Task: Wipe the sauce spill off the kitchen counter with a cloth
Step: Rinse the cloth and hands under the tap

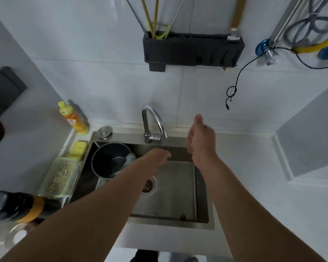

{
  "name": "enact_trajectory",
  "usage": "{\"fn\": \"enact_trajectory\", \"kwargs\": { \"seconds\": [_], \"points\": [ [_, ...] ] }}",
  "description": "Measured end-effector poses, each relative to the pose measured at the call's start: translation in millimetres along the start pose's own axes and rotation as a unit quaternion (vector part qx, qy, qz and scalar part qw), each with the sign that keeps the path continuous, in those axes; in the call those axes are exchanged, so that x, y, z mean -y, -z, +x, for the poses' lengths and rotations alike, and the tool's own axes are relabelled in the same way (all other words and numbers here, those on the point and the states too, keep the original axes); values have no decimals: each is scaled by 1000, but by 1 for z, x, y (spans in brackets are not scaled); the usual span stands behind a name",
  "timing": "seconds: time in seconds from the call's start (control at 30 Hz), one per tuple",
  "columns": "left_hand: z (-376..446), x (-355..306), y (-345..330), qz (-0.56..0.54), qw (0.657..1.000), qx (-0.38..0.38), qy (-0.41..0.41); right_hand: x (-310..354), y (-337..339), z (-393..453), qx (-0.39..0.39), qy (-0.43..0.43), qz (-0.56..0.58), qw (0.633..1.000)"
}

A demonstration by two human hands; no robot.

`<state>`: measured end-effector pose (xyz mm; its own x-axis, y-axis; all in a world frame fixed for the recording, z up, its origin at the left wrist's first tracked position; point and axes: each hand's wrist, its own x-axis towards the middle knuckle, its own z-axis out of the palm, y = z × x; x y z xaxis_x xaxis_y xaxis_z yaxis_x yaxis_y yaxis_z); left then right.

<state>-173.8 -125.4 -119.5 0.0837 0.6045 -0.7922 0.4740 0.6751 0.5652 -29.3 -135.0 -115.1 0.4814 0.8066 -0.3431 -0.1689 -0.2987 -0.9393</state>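
White wall tiles back a pale worktop [254, 167] with a steel sink [170, 222] sunk into it and a curved tap [155, 120] rising at the sink's far rim. Both bare forearms reach out over the basin. The left hand [157, 157] hangs low over the basin's far part, below the tap's spout, fingers curled downward; whether its grip has hold of anything cannot be told, as the palm side is hidden. The right hand [201, 140] stands raised edge-on over the sink's far right corner, fingers extended and loosely together, its grip wide and holding nothing.

No cloth can be identified with confidence. A pale teal item [130, 157] lies in a dark pot [110, 159] at the basin's left side, and a yellow sponge [78, 150] rests on the worktop at the sink's far left corner; either might serve, but neither is clearly the cloth. No sauce spill shows on the visible worktop. A dark bottle [17, 205] with an amber band lies tilted near the worktop's near left edge, its long axis running left to right.

Judged from this layout, candidate wiping items lie to the left of both hands, so the left hand is nearer; the task appears to be at its start or at a rinsing stage.
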Motion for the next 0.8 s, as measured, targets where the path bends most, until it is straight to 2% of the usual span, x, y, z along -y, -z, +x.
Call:
{"fn": "enact_trajectory", "kwargs": {
  "seconds": [0.07, 0.17, 0.2, 0.27, 0.33, 0.37, 0.4, 0.43, 0.53, 0.6, 0.67, 0.73, 0.8],
  "points": [
    [-10, -1, 1, -22, 1000, -10, -9, 0, 6, 2, -2, 20, -8, 1000],
    [-36, -7, -3, -17, 998, -13, -54, -38, 21, -15, 20, -144, -65, 987],
    [-43, -10, -4, -12, 997, -18, -70, -42, 23, -21, 24, -164, -72, 984],
    [-56, -15, -6, -51, 995, -17, -86, -27, 22, -26, -3, -88, -80, 993],
    [-65, -18, -8, -64, 992, -26, -105, -19, 29, -29, 2, -84, -51, 995],
    [-72, -20, -6, -53, 991, -37, -119, -20, 33, -30, 11, -145, -33, 989],
    [-79, -19, -7, -41, 990, -41, -126, -22, 43, -40, 31, -240, -19, 970],
    [-83, -23, -7, -22, 989, -49, -139, -18, 49, -45, 56, -298, 0, 953],
    [-93, -34, -4, -10, 979, -68, -194, 20, 49, -43, 145, -280, 81, 946],
    [-99, -45, -4, -4, 967, -61, -246, 53, 51, -45, 207, -274, 160, 925],
    [-108, -56, -6, 41, 954, -50, -294, 81, 56, -51, 251, -250, 163, 921],
    [-116, -74, -8, 68, 940, -39, -331, 105, 63, -56, 246, -203, 130, 939],
    [-120, -95, -4, 28, 927, -32, -374, 128, 69, -55, 235, -157, 110, 953]
  ]
}}
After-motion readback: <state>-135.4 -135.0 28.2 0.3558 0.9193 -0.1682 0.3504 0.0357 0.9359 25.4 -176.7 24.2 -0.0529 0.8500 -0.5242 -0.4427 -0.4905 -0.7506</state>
